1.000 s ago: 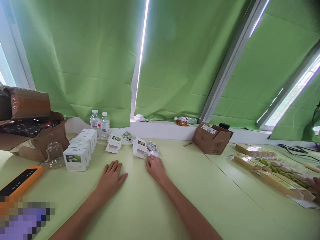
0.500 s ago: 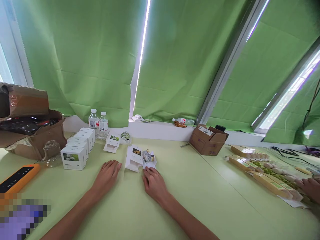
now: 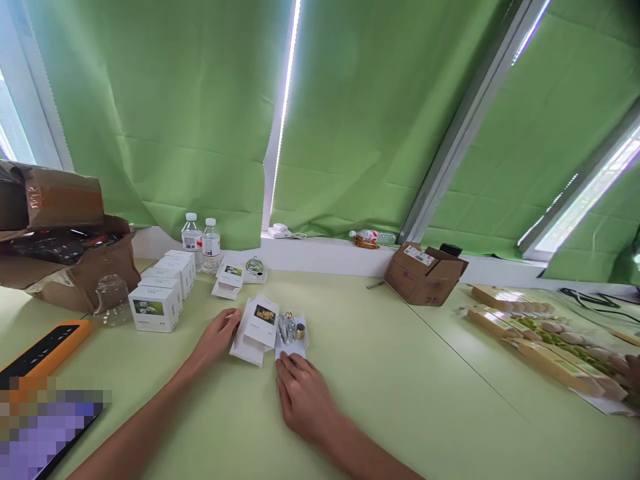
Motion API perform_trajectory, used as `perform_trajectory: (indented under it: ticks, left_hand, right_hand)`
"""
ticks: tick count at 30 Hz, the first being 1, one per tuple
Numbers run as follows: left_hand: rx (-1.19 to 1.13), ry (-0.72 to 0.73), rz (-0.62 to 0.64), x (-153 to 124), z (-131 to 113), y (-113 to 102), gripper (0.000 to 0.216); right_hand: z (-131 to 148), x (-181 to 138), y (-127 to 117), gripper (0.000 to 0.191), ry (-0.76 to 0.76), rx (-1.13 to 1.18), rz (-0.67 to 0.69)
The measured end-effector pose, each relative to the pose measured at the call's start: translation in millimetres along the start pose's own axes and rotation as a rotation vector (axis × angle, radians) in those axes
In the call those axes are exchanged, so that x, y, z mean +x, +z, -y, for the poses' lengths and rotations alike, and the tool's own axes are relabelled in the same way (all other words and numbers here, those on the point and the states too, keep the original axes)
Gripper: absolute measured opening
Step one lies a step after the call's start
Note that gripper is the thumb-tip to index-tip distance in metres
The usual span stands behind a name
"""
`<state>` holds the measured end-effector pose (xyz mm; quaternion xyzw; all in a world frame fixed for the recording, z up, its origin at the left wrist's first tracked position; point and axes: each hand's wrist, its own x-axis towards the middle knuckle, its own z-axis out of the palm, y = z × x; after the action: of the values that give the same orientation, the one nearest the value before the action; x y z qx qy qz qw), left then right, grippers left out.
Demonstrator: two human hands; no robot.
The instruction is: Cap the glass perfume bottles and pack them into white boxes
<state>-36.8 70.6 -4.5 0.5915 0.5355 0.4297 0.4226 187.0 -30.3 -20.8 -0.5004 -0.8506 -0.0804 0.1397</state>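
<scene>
A small white box with a yellow flower picture (image 3: pixel 260 321) lies unfolded on the green table (image 3: pixel 380 387). Beside it a small glass bottle with a gold cap (image 3: pixel 290 327) rests on a white card. My left hand (image 3: pixel 217 337) lies flat at the box's left edge, fingers touching it. My right hand (image 3: pixel 299 395) rests flat on the table with its fingertips on the near edge of the white card. Neither hand grips anything.
A row of closed white boxes (image 3: pixel 160 293) and a glass jar (image 3: pixel 111 297) stand at the left, with two water bottles (image 3: pixel 200 241) behind. Brown cartons sit far left (image 3: pixel 60 260) and mid-right (image 3: pixel 424 275). Another person's hand (image 3: pixel 631 367) works at long packages on the right.
My right hand has slid the white card with the bottle and the flower box toward me. My left hand has moved in to touch the box's left edge.
</scene>
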Motion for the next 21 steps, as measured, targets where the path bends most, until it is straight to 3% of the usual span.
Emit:
perform_trajectory:
  ticks: [6,11,14,17,21]
  left_hand:
    - [-0.091,-0.048,0.093,0.5,-1.0,-1.0,0.068]
    - [-0.14,-0.039,0.213,-3.9,-9.7,-2.3,0.062]
    - [-0.147,-0.042,0.234,-4.6,-11.3,-3.1,0.062]
    - [-0.154,-0.037,0.239,-3.9,-9.2,-3.2,0.061]
    - [-0.143,-0.033,0.232,-2.5,-4.9,-2.5,0.058]
  right_hand:
    - [6.7,-6.7,0.0,0.038,-0.095,-0.014,-0.053]
    - [3.2,-6.9,-9.5,0.024,-0.101,0.107,-0.133]
    - [-5.6,-1.9,-21.6,0.02,-0.029,0.188,-0.246]
    - [-14.6,8.0,-33.7,0.02,0.15,0.193,-0.329]
    - [-18.3,24.9,-38.9,0.041,0.291,0.126,-0.218]
